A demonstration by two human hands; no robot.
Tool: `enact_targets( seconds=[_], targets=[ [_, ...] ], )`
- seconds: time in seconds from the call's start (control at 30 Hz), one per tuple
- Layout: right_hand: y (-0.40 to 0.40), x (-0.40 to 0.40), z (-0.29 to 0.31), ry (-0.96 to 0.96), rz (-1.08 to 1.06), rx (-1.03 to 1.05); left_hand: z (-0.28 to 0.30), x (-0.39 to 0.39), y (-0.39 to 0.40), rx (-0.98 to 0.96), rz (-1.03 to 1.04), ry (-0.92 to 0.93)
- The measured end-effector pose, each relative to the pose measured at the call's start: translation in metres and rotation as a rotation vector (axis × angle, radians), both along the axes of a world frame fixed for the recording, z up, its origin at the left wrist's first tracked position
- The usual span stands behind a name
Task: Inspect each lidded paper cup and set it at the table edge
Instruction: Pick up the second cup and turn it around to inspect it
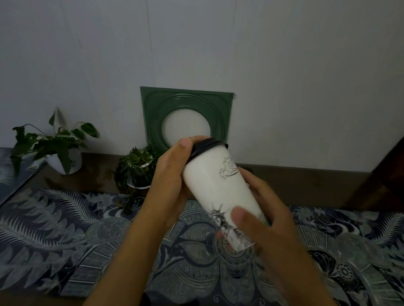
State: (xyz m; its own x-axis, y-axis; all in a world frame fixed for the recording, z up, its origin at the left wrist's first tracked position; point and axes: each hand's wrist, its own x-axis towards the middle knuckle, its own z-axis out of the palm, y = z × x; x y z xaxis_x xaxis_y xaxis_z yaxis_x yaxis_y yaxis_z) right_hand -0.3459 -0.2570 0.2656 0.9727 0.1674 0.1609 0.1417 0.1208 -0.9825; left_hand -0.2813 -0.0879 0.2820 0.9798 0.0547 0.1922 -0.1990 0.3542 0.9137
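Two hands hold one white paper cup (220, 187) in the air above the counter (312, 183), tilted so that its black lid (207, 146) points up and away toward the wall and its base comes down toward the person. The left hand (171, 174) wraps the upper body just below the lid, its grip clenched on the cup with the thumb reaching the lid's edge. The right hand (261, 215) closes its grip on the lower end, the thumb lying across the printed dark figure near the base; the base itself looks blurred.

The step in hand appears to be the inspection. To do it well, the person would best keep both holds light, since a paper wall dents easily, and turn the cup slowly so that the lid's seam and the base can each be seen. Whether the cup holds any liquid cannot be told, so a steep tilt is a risk if the lid sits loose.

No other lidded cup shows in view. Below lies a patterned blue cloth (49, 238), which gives an open landing place near the front edge. Behind it stand a small potted plant (136, 167) close to the left hand and a leafy plant in a white pot (59, 151) farther left, with a green square frame (186, 118) leaning against the wall. The nearer plant's trailing stems could be brushed if the cup swings left.
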Motion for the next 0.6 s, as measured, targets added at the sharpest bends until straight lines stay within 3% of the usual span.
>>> enact_targets(
  seconds=[0.1, 0.2, 0.27, 0.37, 0.43, 0.5, 0.6],
  targets=[
    [0.0, -0.0014, 0.0026, 0.248, 0.218, 0.354, 0.0007, -0.0006, 0.0003, -0.016, -0.028, -0.032],
    [-0.0001, -0.0042, 0.0027, 0.269, 0.231, 0.382, 0.001, -0.0006, 0.0004, -0.006, -0.038, -0.037],
    [0.0024, -0.0047, 0.0034, 0.17, 0.08, 0.172, 0.0022, 0.0001, 0.0012, 0.004, -0.028, -0.001],
    [0.005, -0.0049, 0.0023, -0.118, -0.201, -0.36, 0.0034, 0.0011, 0.0008, 0.047, -0.004, 0.045],
    [0.0078, -0.0042, -0.0001, -0.279, -0.264, -0.659, 0.0037, 0.0012, -0.0005, 0.074, 0.0, 0.055],
    [0.0097, -0.0035, -0.0048, -0.328, -0.259, -0.757, 0.0033, 0.0005, -0.002, 0.099, -0.002, 0.048],
    [0.0091, -0.0032, -0.0055, -0.301, -0.268, -0.686, 0.003, -0.0002, -0.0016, 0.095, 0.0, 0.027]
  ],
)
